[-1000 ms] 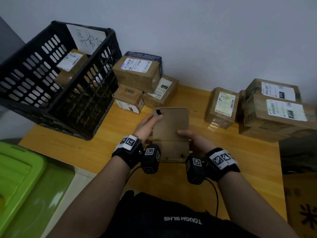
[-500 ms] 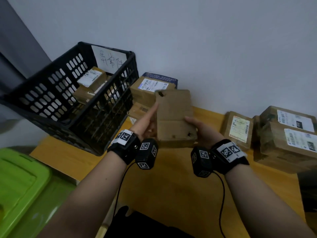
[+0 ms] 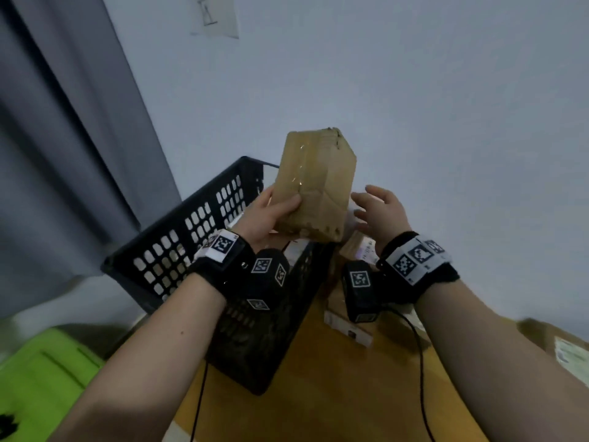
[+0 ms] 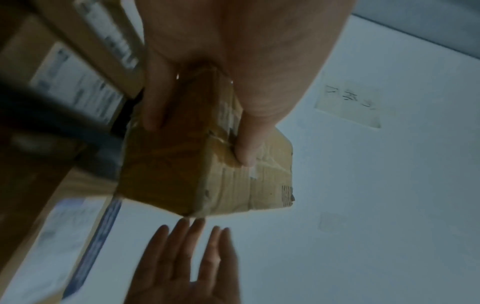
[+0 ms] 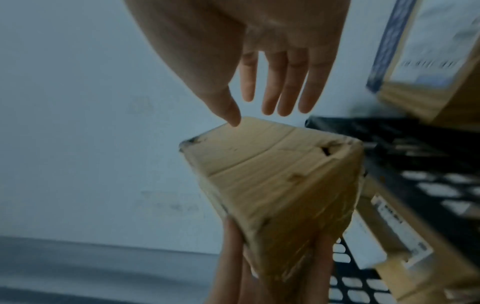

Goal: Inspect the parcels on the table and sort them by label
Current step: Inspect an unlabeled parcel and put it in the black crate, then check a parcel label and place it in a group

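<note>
A bright green plastic bin [image 3: 38, 378] sits low at far left, beside the black slotted plastic crate [image 3: 191, 237] on the wooden worktop [image 3: 334, 393]. Above the crate, the left hand [image 3: 267, 215] grips a taped brown cardboard parcel [image 3: 315, 186], thumb across its near face, fingers [image 4: 153, 107] behind. The right hand [image 3: 379, 212] hovers just beside it, fingers [image 5: 285, 86] straight, holding nothing. This looks like inspection; no label shows yet, so turning it comes next. Open air surrounds the parcel; the crate rim lies close below.
</note>
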